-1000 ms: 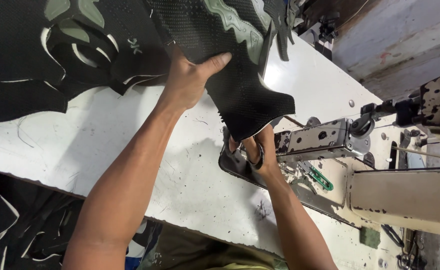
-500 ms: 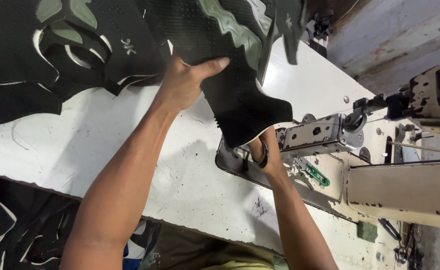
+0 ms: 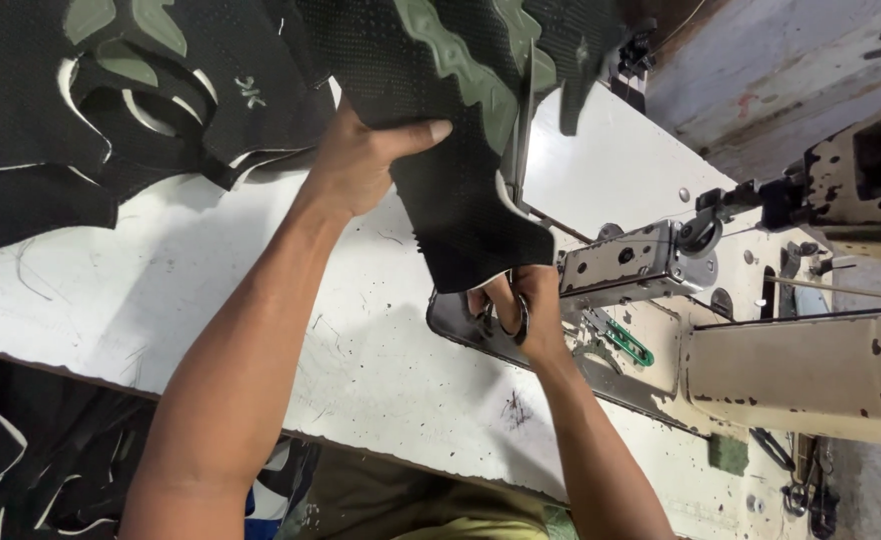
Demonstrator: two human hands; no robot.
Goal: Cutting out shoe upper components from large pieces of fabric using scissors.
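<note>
While left hand (image 3: 361, 160) grips fabric (image 3: 461, 200), right hand (image 3: 521, 310) (scissors (image 3: 513, 318)) holds

At the upper middle of the frame the left hand (image 3: 366, 160) grips a black perforated fabric panel (image 3: 461, 215) with green wavy trim, thumb stretched across its face. Below it, at centre, the right hand (image 3: 521, 310) holds black-handled scissors (image 3: 514, 190), fingers through the loops, blades pointing up along the panel's edge. Both are over a white worktable (image 3: 161, 300) speckled with marks. A cream sewing machine (image 3: 791, 370) fills the right side. More black cut pieces (image 3: 81, 110) lie at upper left.
</note>
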